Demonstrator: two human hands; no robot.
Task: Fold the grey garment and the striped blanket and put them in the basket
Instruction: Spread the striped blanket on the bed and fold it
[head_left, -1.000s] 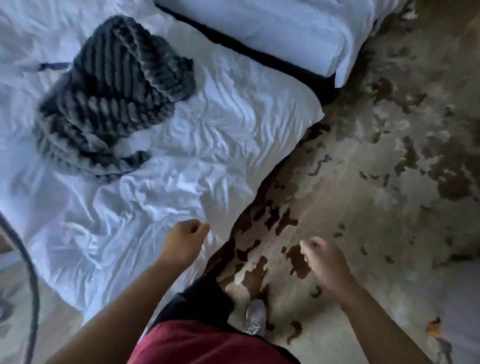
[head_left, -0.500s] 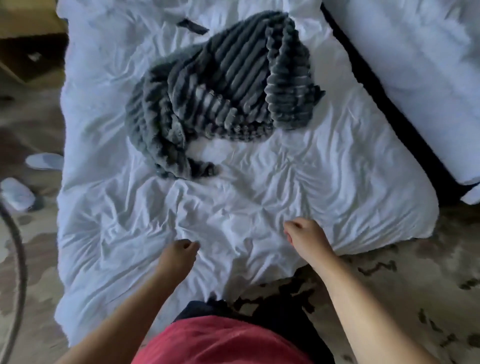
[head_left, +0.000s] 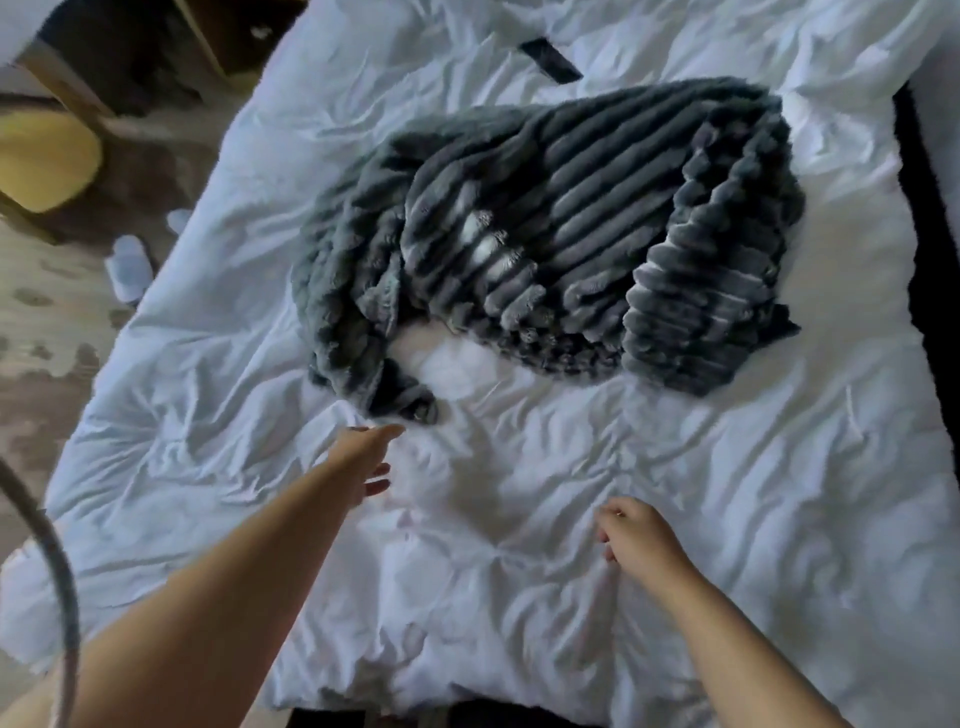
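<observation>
The grey striped blanket (head_left: 561, 234) lies crumpled in a heap on the white duvet (head_left: 675, 519) in the middle of the bed. My left hand (head_left: 366, 460) stretches forward with fingers extended, its tips just short of the blanket's near left corner, holding nothing. My right hand (head_left: 636, 538) hovers lower and to the right over the duvet, fingers loosely curled and empty, well apart from the blanket. No grey garment and no basket are in view.
A small dark strip (head_left: 550, 60) lies on the duvet beyond the blanket. Left of the bed are white slippers (head_left: 130, 265) on patterned carpet and a yellow-seated chair (head_left: 47, 156). A dark gap (head_left: 930, 260) runs along the bed's right side. A grey cable (head_left: 57, 571) hangs at lower left.
My view has come closer over the bed. My left hand opened and reached forward to the blanket's near corner. My right hand moved over the duvet, still loosely curled.
</observation>
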